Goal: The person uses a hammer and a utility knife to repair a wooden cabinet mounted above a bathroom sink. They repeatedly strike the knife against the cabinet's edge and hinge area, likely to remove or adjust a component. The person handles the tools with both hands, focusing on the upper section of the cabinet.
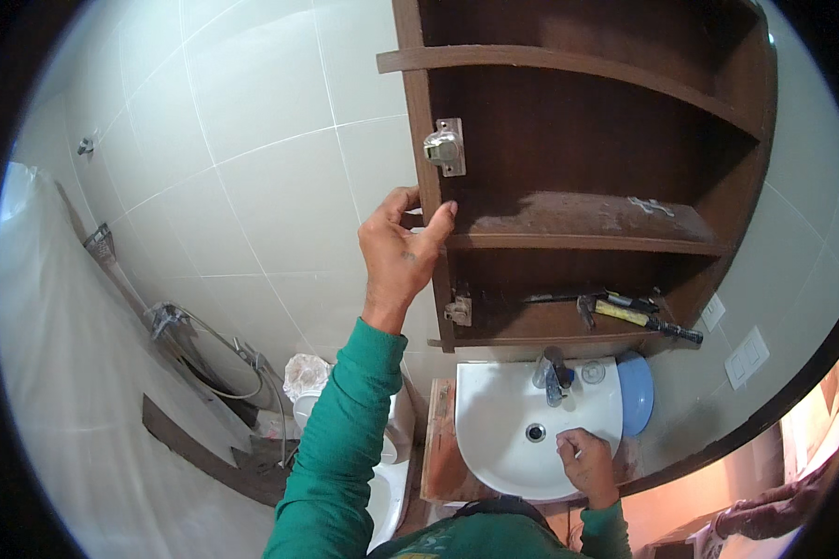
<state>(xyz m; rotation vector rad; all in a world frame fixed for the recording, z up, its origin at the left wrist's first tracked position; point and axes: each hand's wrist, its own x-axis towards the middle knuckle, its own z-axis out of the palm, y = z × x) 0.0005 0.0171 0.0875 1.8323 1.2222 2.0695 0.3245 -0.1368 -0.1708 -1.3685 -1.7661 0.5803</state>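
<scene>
A brown wooden wall cabinet (569,130) without a door over its shelves hangs above a white sink. My left hand (403,247) is closed around the cabinet's left side panel (427,186), with the thumb on the front edge and the fingers partly hidden behind. Metal hinges sit on that panel, an upper one (446,147) above the hand and a lower one (459,310) below it. Over the sink basin (503,456), my right hand (587,463) has its fingers curled together. Whatever they may hold is too small to make out.
A hammer (634,315) and other tools lie on the bottom shelf, its handle sticking out. A faucet (555,377) and blue basin (636,396) are at the sink. Left stand a shower hose (219,391) and white curtain (84,391). Another person's arm (774,512) shows lower right.
</scene>
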